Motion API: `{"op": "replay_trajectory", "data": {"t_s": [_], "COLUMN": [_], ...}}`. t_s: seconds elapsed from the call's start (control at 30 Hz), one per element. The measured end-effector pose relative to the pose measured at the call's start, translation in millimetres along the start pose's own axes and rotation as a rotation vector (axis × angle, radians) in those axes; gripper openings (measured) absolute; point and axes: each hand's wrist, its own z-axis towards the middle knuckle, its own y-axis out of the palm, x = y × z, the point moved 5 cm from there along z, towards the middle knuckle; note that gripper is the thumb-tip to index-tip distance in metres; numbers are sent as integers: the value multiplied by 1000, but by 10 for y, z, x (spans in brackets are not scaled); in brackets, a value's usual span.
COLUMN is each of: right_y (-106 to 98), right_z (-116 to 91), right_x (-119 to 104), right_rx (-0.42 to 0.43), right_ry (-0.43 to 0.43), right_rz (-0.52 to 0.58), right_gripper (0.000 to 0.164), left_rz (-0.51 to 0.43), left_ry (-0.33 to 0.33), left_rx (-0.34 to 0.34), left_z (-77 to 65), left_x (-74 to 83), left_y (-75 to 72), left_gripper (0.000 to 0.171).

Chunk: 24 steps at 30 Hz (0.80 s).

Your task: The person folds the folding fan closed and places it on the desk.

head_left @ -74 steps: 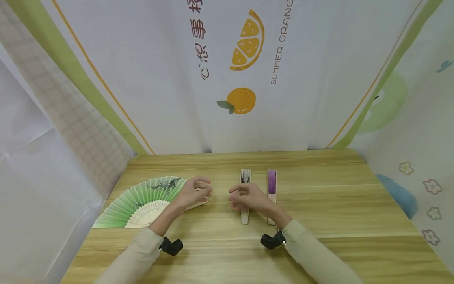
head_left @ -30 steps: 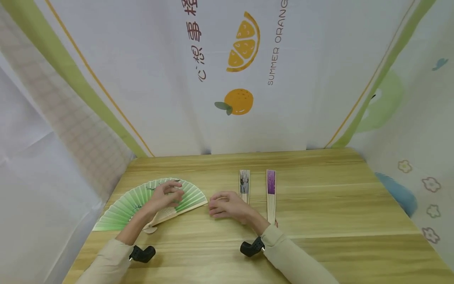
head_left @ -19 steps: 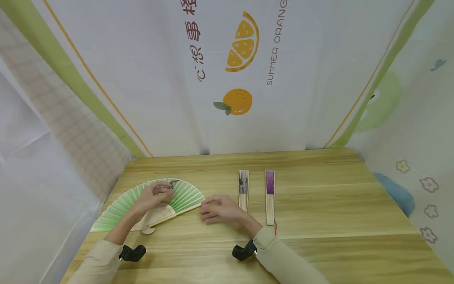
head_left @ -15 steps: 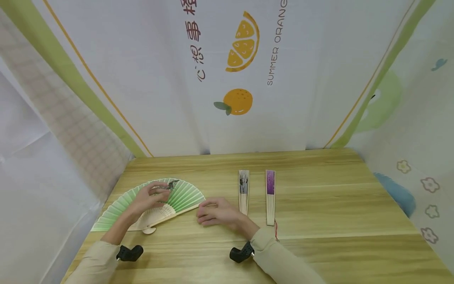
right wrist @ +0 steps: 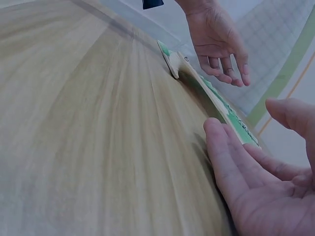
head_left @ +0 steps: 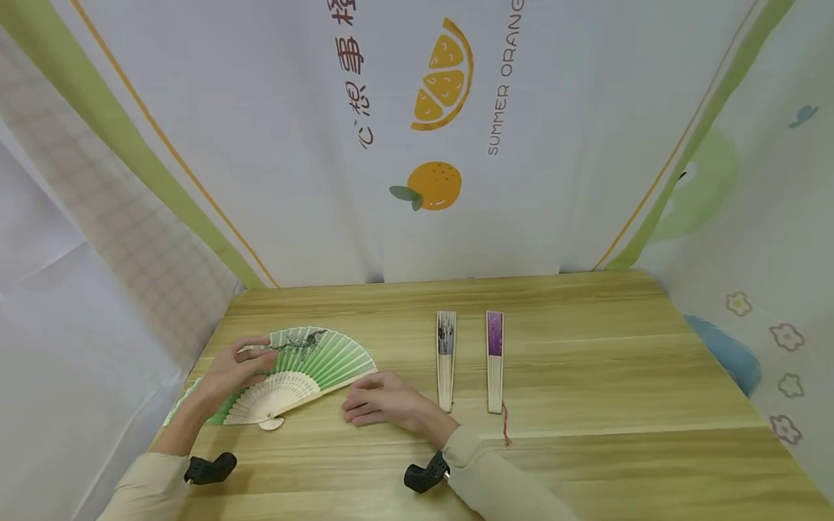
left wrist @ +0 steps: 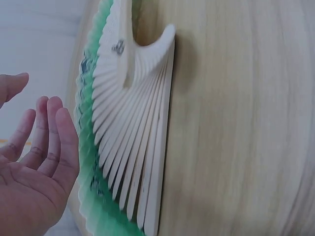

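A green folding fan (head_left: 332,360) lies spread on the left of the table, with a dark branch print and pale pierced ribs. Over its left part hovers my left hand (head_left: 237,370), fingers loosely bent and holding nothing; in the left wrist view that hand (left wrist: 37,162) appears apart from the ribs (left wrist: 133,123). My right hand (head_left: 389,401) is beside the fan's right end stick, fingers relaxed. In the right wrist view its fingers (right wrist: 224,157) are close to the fan's edge (right wrist: 236,125); whether they touch it I cannot tell. Nothing sits in its grasp.
Two folded fans lie right of my right hand: one with a grey-black print (head_left: 446,354), one purple (head_left: 495,347) with a red tassel cord (head_left: 505,427). A white printed cloth (head_left: 313,181) hangs behind the wooden table (head_left: 586,376).
Both hands have moved left and slightly nearer the front edge. My left hand has passed across the fan, uncovering its branch print. The right hand no longer covers the grey-black fan.
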Motion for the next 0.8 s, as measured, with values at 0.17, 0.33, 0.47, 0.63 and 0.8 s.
{"op": "replay_trajectory", "data": {"t_s": [0.17,0.33,0.47,0.63,0.8], "right_y": [50,65,59,85,146], "right_z": [30,45,52,57,64], "right_x": [43,62,68,79,94], "right_rx": [-10,-3,38,71,73], "right_ry": [33,44,29,18,17], "right_rz": [18,41,71,95,116], "right_gripper": [29,30,30,30,30], "left_rz": [23,22,38,91,163], "left_ry": [-30,-17,-19,-50,-52], "left_rx": [26,-1,-16,5,15], "left_z": [-97,-185,-234,-306,-408], "left_x": [-101,-172,-198,-204,-212], "left_y": [-191,-362,-457,-537,-636], "left_gripper": [60,55,59,61,62]}}
